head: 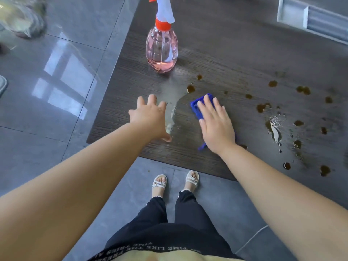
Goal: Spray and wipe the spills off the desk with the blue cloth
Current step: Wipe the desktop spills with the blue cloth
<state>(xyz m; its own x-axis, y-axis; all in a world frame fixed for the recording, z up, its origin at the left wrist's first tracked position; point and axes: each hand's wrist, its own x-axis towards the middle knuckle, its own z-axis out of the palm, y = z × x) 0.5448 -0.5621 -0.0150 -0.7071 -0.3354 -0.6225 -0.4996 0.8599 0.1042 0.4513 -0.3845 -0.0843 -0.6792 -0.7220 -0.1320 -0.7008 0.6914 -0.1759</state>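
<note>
Now | right hand (216,127) flat, pressing blue cloth (195,107) on counter (226,44) | left hand (150,117) spread, empty | patch near spray bottle (162,48) looks wiped | brown spills (262,107) farther from it not yet wiped

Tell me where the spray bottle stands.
In the head view, the spray bottle stands upright on the desk, beyond the left hand, apart from it.

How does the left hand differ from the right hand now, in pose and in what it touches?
The right hand lies flat on the blue cloth, pressing it to the desk; the left hand has no cloth under it. The left hand's fingers are spread apart; the right hand's lie close together. The right hand is nearer the brown spills than the left hand. Both are open, palm down, over the desk.
</note>
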